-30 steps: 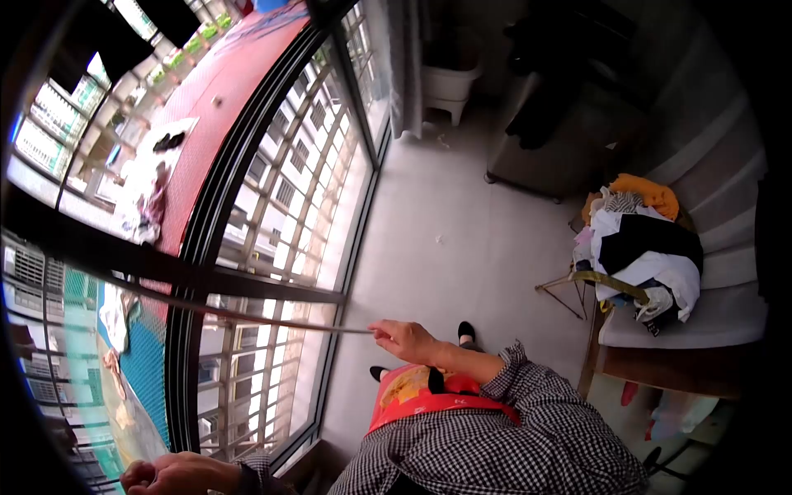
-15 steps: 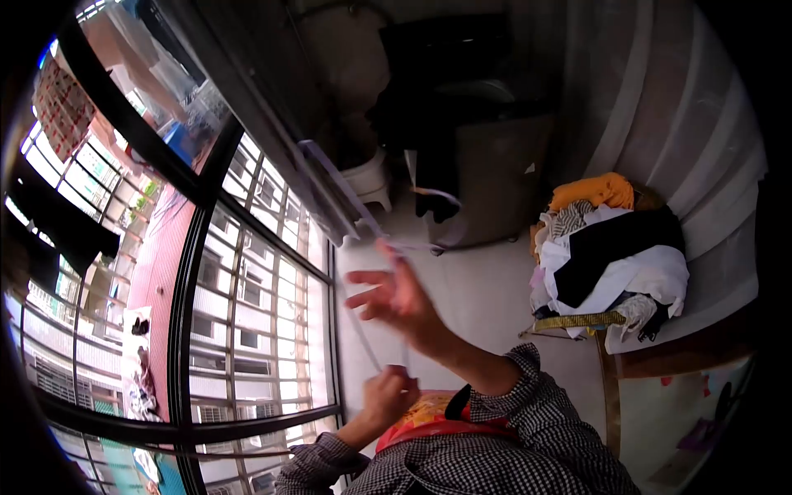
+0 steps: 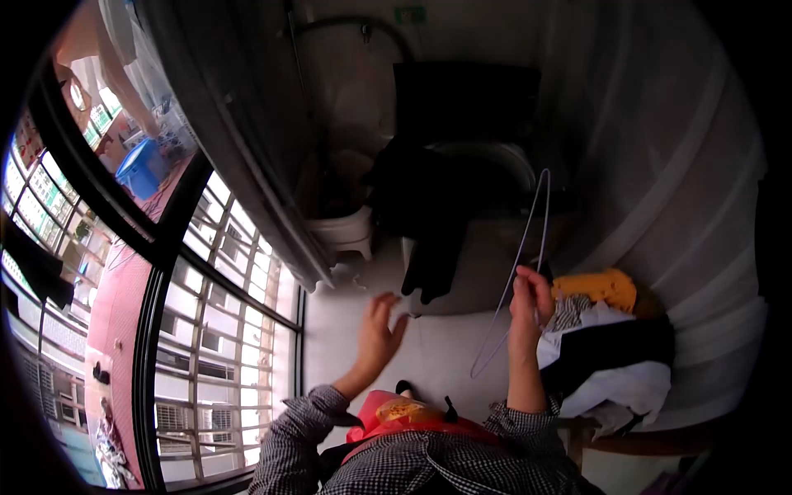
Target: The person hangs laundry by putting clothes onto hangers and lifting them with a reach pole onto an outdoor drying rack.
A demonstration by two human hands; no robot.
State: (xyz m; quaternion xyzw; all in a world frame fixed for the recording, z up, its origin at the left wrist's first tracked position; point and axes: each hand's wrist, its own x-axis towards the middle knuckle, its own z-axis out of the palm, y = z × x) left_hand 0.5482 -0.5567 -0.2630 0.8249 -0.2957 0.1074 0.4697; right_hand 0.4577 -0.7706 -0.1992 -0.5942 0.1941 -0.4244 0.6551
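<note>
My right hand (image 3: pixel 530 305) grips a thin, pale purple clothes hanger (image 3: pixel 497 318), held on edge so that it looks long and narrow. One end points up toward the washing machine (image 3: pixel 487 150), the other down over the floor. My left hand (image 3: pixel 380 337) is empty, fingers spread, in front of my body and apart from the hanger. Ahead, a black garment (image 3: pixel 433 256) hangs from the open washing machine down its front. Right of my right hand lies a pile of clothes (image 3: pixel 610 346) in white, black and orange.
A white plastic stool (image 3: pixel 351 233) stands left of the machine. Along the left run a dark-framed window (image 3: pixel 165 256) with bars and a grey curtain (image 3: pixel 239 140). Sheer curtains (image 3: pixel 701 165) hang at right. Outside is a blue bucket (image 3: pixel 140 169).
The hanger has moved right with my right hand and is now steady. My left hand has opened, let go and risen. The view has tilted up, showing more of the washing machine.
</note>
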